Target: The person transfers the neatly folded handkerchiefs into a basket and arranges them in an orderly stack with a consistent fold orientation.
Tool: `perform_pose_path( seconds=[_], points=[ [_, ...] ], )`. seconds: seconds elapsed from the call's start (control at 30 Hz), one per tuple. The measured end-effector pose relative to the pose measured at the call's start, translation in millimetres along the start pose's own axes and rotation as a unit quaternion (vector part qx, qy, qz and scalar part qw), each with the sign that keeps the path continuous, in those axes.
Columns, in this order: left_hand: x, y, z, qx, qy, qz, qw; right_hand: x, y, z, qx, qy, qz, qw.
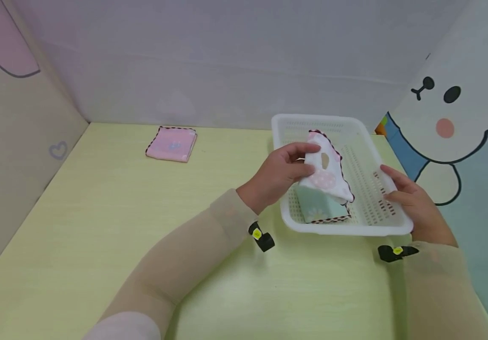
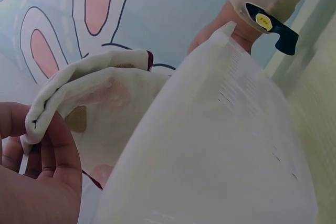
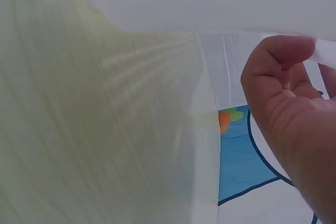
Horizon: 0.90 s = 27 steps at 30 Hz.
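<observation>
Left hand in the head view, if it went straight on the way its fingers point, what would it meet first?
Past the white cloth it holds, the left hand would probably meet the far right rim of the white basket, though its height is unclear and it might pass above.

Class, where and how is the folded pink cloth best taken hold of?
Probably by pinching the pink cloth at its near right corner, coming from the front right. It lies flat on the table, its folded thickness shows along that right edge, and its far edge sits close to the back wall.
</observation>
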<state>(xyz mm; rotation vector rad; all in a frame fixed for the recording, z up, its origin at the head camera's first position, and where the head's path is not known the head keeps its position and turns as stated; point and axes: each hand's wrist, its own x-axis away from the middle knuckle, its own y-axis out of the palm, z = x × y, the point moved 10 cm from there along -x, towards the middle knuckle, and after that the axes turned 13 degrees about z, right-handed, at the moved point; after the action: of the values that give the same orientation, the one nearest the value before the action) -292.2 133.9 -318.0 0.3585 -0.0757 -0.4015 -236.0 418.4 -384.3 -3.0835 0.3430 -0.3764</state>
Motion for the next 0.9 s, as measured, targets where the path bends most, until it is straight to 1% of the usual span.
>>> perform_pose_path(
  seconds=[0.3, 0.4, 0.6, 0.7, 0.8, 0.9],
  points=[
    [-2.6, 12.8, -1.8, -0.014, 0.004, -0.005, 0.9999, 0.7, 1.5, -2.4, 0.001, -0.006, -0.001, 1.000],
    [-3.8, 17.3, -2.2, -0.010, 0.008, -0.009, 0.9999, 0.4, 2.1, -1.9, -0.003, -0.004, 0.000, 1.000],
    [-6.6, 24.1, -7.9, -0.015, 0.002, -0.006, 0.9999, 0.3, -0.2, -0.6, -0.002, 0.003, -0.004, 1.000],
    [-10.5, 25.8, -8.2, -0.030, 0.006, -0.001, 0.9995, 0.9, -0.5, -0.8, -0.007, 0.004, -0.007, 1.000],
    [-17.1, 28.8, -6.9, -0.044, 0.013, -0.003, 0.9989, 1.0, -0.7, -0.9, -0.012, 0.007, -0.005, 1.000],
    [-23.9, 31.4, -7.1, -0.057, 0.012, -0.007, 0.9983, 0.4, -0.7, -0.7, -0.009, 0.010, -0.001, 1.000]
  ],
)
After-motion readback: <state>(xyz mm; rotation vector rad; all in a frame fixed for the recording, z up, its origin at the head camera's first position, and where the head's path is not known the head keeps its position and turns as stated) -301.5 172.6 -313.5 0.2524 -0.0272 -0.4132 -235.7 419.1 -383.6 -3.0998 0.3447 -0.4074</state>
